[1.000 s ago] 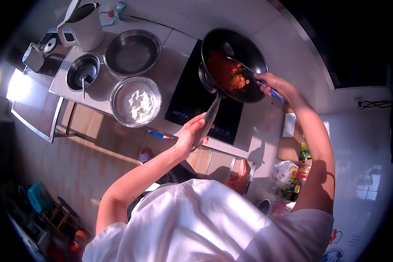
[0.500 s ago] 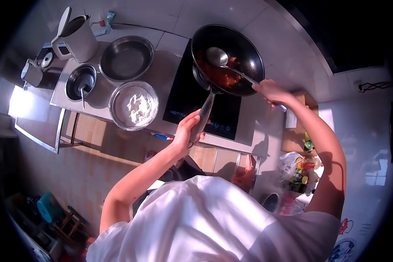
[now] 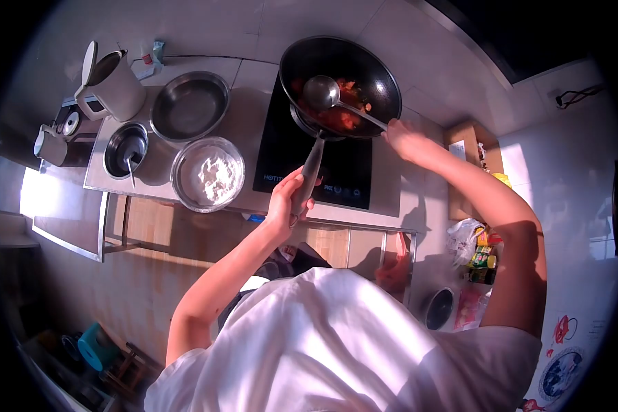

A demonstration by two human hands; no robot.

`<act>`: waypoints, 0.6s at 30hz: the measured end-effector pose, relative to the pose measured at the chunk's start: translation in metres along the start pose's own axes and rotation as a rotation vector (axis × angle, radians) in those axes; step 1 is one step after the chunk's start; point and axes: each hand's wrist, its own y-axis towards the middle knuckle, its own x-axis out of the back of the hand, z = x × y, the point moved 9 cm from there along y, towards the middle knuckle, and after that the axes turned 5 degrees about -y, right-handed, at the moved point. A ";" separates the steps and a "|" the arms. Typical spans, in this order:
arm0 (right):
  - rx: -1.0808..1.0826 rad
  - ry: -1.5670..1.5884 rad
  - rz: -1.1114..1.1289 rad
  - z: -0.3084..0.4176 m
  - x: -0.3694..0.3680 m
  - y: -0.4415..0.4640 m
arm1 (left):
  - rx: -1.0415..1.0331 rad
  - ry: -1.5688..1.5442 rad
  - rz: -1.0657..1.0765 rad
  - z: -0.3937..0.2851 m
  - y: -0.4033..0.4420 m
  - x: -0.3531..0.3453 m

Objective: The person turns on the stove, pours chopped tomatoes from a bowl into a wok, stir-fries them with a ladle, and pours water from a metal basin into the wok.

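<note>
A black wok sits tilted on the black induction cooktop, with red, saucy food pieces in it. My left hand is closed around the wok's long handle. In my right hand is the handle of a metal ladle. The ladle's round bowl is inside the wok, over the food on its left side; the handle crosses the wok's right rim. Fingers of my right hand are wrapped and partly hidden.
Left of the cooktop are a metal bowl of white powder, an empty-looking steel basin, a small bowl with a spoon and a white open-lidded kettle. A cardboard box and bagged packets are at right.
The camera view has shifted slightly. The ladle's bowl has moved a little left and toward me within the wok. Both hands keep their holds.
</note>
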 end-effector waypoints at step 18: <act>0.180 0.013 0.037 0.017 0.024 -0.022 | -0.042 0.016 0.072 0.004 0.007 -0.001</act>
